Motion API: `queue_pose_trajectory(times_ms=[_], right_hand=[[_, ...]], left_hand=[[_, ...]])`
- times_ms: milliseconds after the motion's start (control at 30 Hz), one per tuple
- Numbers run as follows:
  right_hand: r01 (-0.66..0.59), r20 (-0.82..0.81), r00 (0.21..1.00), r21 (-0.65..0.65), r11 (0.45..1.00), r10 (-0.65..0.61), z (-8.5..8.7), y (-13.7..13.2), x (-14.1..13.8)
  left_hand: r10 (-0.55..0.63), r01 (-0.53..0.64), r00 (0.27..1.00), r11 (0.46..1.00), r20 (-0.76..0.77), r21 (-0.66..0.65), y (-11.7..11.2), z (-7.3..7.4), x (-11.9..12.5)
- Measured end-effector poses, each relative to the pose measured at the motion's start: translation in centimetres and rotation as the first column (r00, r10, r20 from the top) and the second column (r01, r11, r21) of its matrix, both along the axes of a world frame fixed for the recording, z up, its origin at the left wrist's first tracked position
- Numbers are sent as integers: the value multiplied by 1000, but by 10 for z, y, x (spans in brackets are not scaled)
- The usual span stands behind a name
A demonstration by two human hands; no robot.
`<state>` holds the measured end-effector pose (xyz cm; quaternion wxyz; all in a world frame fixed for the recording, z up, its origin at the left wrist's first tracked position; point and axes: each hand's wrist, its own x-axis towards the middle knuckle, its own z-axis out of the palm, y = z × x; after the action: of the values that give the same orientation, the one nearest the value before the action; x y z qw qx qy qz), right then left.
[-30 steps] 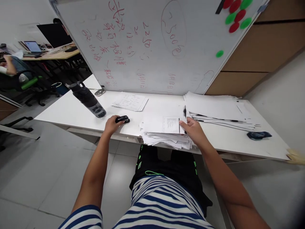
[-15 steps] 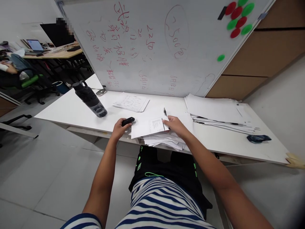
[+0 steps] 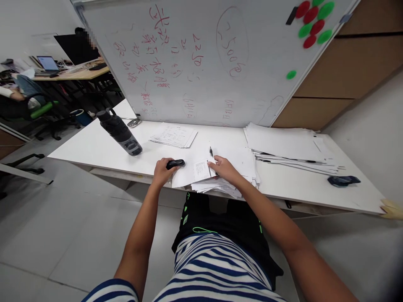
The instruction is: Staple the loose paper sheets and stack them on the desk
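My left hand [image 3: 162, 173] is closed round a small black stapler [image 3: 175, 163], whose front end lies over the left edge of a printed sheet [image 3: 185, 174]. Between the fingers and thumb of my right hand [image 3: 225, 168] is the right side of that sheet. A dark pen [image 3: 211, 151] sticks up beside the same fingers; how it is held is partly hidden. Under the sheet, a loose, uneven stack of papers [image 3: 217, 187] lies at the table's front edge.
Left on the white table [image 3: 82, 147] stands a dark water bottle [image 3: 121, 133]. Behind the sheet lies a small paper pile [image 3: 174, 135]; a larger pile [image 3: 283, 144] is at right, near a dark blue object [image 3: 343, 180]. A whiteboard [image 3: 201, 84] rises behind.
My left hand has moved right with the stapler, from beside the sheet to over its left edge. My right hand and the sheet have shifted slightly left.
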<state>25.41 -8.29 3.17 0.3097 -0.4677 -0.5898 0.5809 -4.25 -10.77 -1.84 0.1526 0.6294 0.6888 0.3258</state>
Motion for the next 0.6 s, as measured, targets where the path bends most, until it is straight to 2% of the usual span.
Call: queue_pose_trajectory(times_ms=[133,267,433,600], right_hand=[[-8,-18,1000,-36,999,8,-6,1,0],[-68,-32,997,-68,995,66,-11,4,3],[-95,-74,993,-77,993,90,-13,6,6],[-102,-87,992,-75,992,96,-12,6,6]], left_hand=[[-16,6,993,997,-117,-83,-1,10,0],[-49,34,997,974,-60,-224,5,29,-2],[99,-108,992,985,-75,-134,29,48,12],[60,-78,986,991,-157,-110,63,48,31]])
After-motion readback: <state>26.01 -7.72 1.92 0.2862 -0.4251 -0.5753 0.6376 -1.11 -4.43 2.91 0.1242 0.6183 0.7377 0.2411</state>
